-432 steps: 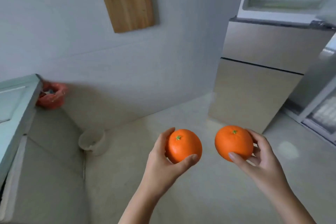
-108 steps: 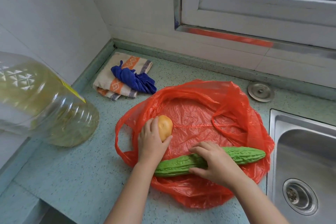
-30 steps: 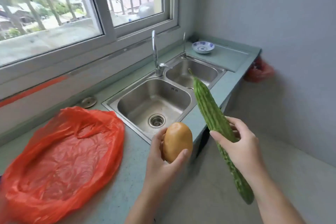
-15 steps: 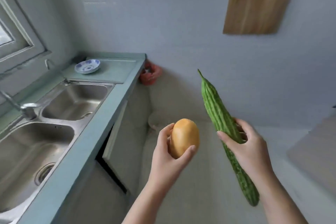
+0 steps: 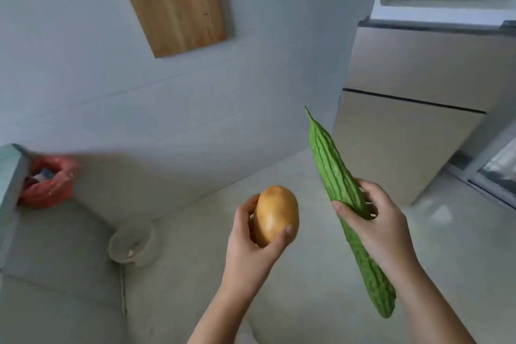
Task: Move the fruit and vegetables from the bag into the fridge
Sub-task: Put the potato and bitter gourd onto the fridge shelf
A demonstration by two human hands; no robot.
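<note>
Left hand (image 5: 248, 248) curled round a potato (image 5: 275, 216), right hand (image 5: 374, 227) gripping a bitter gourd (image 5: 332, 173) mid-length, both held up left of and below the fridge (image 5: 413, 126), its top compartment open.

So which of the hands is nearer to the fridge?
Right. The right hand, holding the bitter gourd, is just left of the fridge; the left hand, holding the potato, is farther left.
</note>
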